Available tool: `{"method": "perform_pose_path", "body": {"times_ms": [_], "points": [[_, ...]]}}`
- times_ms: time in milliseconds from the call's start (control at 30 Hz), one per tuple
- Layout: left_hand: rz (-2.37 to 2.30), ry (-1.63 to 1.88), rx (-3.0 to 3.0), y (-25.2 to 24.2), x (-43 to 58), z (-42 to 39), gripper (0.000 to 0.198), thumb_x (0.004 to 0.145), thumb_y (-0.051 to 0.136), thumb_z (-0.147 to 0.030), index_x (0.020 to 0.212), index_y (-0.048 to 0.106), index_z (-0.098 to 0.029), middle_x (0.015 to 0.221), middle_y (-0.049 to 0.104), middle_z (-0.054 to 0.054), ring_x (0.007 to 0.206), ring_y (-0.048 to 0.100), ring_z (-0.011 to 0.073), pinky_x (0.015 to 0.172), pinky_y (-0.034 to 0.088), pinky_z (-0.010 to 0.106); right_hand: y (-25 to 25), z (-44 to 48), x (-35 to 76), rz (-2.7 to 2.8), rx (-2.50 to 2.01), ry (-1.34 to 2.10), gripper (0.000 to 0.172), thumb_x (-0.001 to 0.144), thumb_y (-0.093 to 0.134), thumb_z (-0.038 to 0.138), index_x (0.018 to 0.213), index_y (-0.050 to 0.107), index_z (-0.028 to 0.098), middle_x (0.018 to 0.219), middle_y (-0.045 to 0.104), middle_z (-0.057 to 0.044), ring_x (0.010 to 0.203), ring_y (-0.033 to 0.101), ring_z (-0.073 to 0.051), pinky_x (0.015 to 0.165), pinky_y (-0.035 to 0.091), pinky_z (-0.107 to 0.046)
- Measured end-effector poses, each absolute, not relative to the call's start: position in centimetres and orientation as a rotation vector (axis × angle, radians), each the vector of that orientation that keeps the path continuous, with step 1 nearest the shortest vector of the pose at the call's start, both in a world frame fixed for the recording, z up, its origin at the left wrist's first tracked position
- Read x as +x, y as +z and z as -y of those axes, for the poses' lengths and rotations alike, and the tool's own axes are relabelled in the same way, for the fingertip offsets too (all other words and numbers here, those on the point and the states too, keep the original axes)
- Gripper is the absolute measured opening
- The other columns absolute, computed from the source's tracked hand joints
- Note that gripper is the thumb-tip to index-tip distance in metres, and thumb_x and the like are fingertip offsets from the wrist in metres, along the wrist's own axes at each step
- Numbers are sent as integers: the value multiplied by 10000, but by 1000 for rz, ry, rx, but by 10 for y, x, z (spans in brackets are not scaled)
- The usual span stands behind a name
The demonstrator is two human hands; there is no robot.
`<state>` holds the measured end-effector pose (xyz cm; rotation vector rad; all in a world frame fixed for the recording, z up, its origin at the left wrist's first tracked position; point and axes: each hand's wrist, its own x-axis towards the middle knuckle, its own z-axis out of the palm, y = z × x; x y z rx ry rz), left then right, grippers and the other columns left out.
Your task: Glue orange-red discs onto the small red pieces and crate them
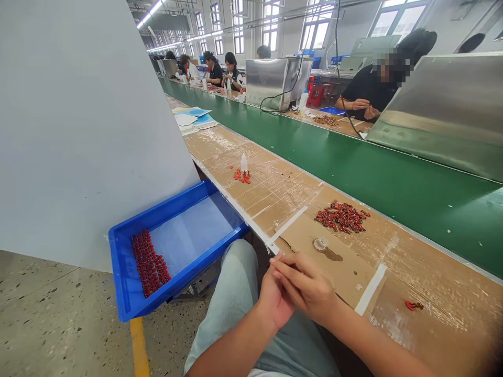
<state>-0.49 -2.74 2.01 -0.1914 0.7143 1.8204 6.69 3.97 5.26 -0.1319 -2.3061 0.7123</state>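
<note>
The heaped red pieces (pixel 341 217) lie on the worktable (pixel 432 267) near a small clear cup (pixel 320 243), probably for easy reach, while left hand (pixel 275 301) and right hand (pixel 310 285) meet at the fingertips (grasping something or not, I cannot tell).

Hands (pixel 310 285) tog. nr cardbd (pixel 349 267)
</note>
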Motion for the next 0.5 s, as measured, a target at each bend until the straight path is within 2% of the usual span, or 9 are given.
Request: {"method": "perform_pose_path", "body": {"times_ms": [100, 167, 267, 367, 433, 500], "points": [[-650, 1785, -186, 26, -13, 30, 269, 780, 696, -386, 804, 661, -121, 732, 547, 13, 538, 420, 43, 436, 324, 145, 63, -49, 80, 2068, -411, 1140, 244, 858, 616, 194, 1088, 672, 255, 930, 714, -63, 718, 668, -163, 605, 555, -287], [-622, 1763, -48, 32, -16, 32, 280, 803, 680, -364, 877, 684, -94, 750, 532, 14, 521, 334, 25, 416, 242, 140, 71, -57, 89, 1920, -637, 1479, 253, 812, 690, 267, 1057, 639, 234, 816, 724, -45, 553, 637, -140, 486, 530, -263], [-602, 1692, 120, 40, -13, 38, 303, 813, 679, -338, 971, 707, -80, 697, 485, 11, 561, 324, 40, 456, 241, 151, 80, -68, 101, 1810, -808, 1867, 428, 719, 784, 312, 1022, 495, 227, 690, 710, -12, 474, 628, -149, 426, 505, -244], [-595, 1655, 218, 43, -3, 44, 318, 796, 704, -322, 1035, 713, -112, 621, 418, -17, 559, 301, 49, 478, 237, 171, 86, -74, 110, 1785, -815, 2043, 599, 652, 835, 300, 1022, 366, 253, 606, 688, 28, 438, 630, -168, 391, 477, -222], [-618, 1657, 283, 44, 4, 46, 327, 773, 728, -314, 1057, 714, -153, 661, 452, -8, 547, 323, 42, 474, 222, 189, 87, -75, 114, 1761, -772, 2132, 636, 651, 835, 294, 1034, 328, 260, 599, 689, 34, 429, 631, -169, 381, 472, -212], [-651, 1672, 344, 43, 11, 47, 302, 745, 751, -308, 1022, 728, -190, 784, 517, 21, 567, 415, 47, 467, 213, 206, 86, -75, 116, 1721, -734, 2230, 636, 656, 829, 280, 1032, 317, 260, 597, 690, 38, 418, 629, -168, 372, 476, -209]]}}
